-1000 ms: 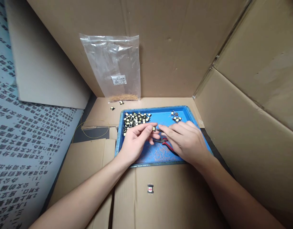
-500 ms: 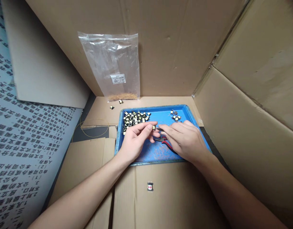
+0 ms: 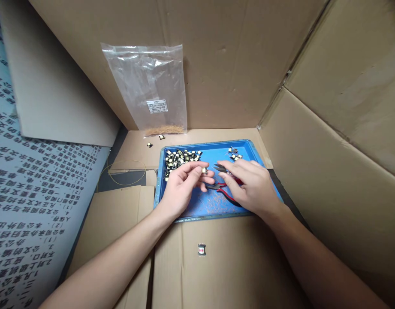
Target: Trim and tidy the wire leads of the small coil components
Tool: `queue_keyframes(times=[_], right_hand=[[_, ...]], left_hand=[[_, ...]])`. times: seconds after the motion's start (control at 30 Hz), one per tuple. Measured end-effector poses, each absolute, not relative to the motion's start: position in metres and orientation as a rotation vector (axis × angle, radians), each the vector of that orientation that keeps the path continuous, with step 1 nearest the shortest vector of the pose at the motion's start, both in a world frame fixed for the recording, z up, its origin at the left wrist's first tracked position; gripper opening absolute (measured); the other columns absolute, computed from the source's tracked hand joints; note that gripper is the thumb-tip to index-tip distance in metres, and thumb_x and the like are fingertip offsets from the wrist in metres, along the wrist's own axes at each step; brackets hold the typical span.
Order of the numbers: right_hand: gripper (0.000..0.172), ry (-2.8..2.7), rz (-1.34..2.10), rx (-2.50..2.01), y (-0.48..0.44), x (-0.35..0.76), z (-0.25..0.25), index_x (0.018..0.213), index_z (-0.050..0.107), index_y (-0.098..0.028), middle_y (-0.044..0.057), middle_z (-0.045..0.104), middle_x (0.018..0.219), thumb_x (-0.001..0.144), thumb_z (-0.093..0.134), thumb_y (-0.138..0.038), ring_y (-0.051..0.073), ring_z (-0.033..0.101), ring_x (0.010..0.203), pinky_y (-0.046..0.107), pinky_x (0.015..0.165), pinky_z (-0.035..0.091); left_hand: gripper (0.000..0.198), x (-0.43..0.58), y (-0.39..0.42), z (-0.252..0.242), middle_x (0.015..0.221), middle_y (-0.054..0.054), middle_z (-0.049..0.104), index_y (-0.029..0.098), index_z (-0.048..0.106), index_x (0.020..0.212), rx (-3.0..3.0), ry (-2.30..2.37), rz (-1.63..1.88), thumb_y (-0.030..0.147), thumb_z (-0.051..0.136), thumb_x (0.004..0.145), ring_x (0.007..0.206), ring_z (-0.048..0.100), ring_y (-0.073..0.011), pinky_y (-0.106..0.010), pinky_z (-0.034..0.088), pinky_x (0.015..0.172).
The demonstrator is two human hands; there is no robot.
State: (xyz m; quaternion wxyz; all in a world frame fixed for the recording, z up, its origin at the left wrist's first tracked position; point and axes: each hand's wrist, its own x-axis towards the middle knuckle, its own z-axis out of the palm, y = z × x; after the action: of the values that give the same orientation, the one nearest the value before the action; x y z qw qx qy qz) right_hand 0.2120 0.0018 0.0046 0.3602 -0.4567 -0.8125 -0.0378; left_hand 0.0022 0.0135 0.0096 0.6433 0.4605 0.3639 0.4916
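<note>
Head view: one small component (image 3: 204,170), pale yellow and black, is held above the blue tray (image 3: 213,155), clear of its floor. It sits pinched between thumb and index finger of the left hand (image 3: 182,184); the other fingers are curled loosely beneath it. Facing it, the right hand (image 3: 255,183) is closed around a dark-tipped hand tool (image 3: 219,167), of which part of a red handle shows below the fingers. The tips point toward the component and appear slightly parted, with a visible gap to it.

Below the hands, a second pair of red-handled pliers (image 3: 228,198) lies on the tray floor, beside scattered orange clippings (image 3: 216,204). A dense pile of similar components (image 3: 181,158) occupies the tray's far left; a smaller cluster (image 3: 236,157) lies at the far right.

Outside the tray, a single part with a red mark (image 3: 201,249) rests on the cardboard at the near side. Two loose components (image 3: 161,137) lie beyond the far rim, near a clear labelled bag (image 3: 149,81) with orange pieces at its bottom. A thin yellow wire (image 3: 125,185) loops at left.
</note>
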Motion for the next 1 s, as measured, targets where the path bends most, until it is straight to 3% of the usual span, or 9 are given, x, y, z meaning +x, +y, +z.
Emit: queue_keyframes(times=[0.33, 1.0], right_hand=[[0.028, -2.02, 0.078, -1.201, 0.0029, 0.2144, 0.003, 0.127, 0.076, -0.019, 0.007, 0.078, 0.094, 0.104, 0.062, -0.024, 0.022, 0.073, 0.087, 0.035, 0.082, 0.051], [0.026, -2.006, 0.169, -1.212, 0.0042, 0.2138, 0.0009, 0.122, 0.08, -0.021, 0.005, 0.078, 0.089, 0.102, 0.064, -0.023, 0.02, 0.071, 0.081, 0.035, 0.08, 0.05]], left_hand=[[0.042, 0.0033, 0.0133, 0.0103, 0.096, -0.012, 0.082, 0.014, 0.064, 0.111, 1.033, 0.848, 1.098, 0.045, 0.082, 0.089, 0.081, 0.081, -0.0229, -0.026, 0.058, 0.061], [0.047, 0.0031, 0.014, 0.0093, 0.101, -0.014, 0.082, 0.013, 0.065, 0.118, 1.038, 0.847, 1.076, 0.046, 0.082, 0.089, 0.09, 0.082, -0.0255, -0.028, 0.063, 0.067]])
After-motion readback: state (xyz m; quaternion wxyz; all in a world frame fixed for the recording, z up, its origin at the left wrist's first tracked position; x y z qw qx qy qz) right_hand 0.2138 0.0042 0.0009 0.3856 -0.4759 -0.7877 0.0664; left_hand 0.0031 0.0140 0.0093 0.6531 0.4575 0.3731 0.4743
